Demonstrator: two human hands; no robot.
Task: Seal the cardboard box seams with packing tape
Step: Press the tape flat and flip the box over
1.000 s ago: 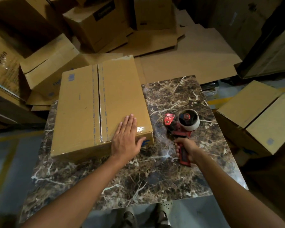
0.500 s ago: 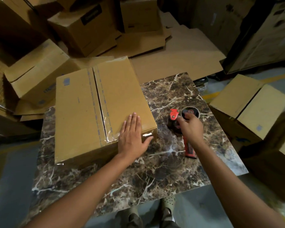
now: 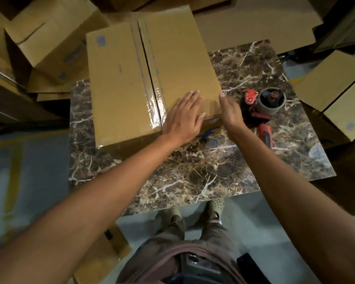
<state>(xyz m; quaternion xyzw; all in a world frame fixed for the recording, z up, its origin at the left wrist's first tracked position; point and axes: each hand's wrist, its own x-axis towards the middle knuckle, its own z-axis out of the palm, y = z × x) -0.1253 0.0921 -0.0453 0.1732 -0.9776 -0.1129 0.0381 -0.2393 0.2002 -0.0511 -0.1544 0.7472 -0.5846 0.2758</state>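
A closed brown cardboard box [image 3: 121, 78] is laid flat on the marbled tabletop [image 3: 213, 167], with its far end carried past the tabletop's far edge. Its centre seam [image 3: 147, 58] is covered lengthwise by a glossy strip of clear tape [image 3: 154, 108]. A red-handled tape dispenser [image 3: 260, 107] is laid on its side just right of the box, apart from it.

The left hand [image 3: 182, 119] and the right hand [image 3: 231, 115] are left uncovered, as are both forearms [image 3: 103, 201] as far as they are seen. A faded mauve-brown top [image 3: 162, 261] is worn; on its front a dark rectangular device [image 3: 195, 263] is carried, marked by a small round stud. A flat black object [image 3: 247, 263] is seen at the right hip. Grey-brown trousers [image 3: 211, 232] are worn above pale beige clogs [image 3: 216, 203] pierced with dark round holes.
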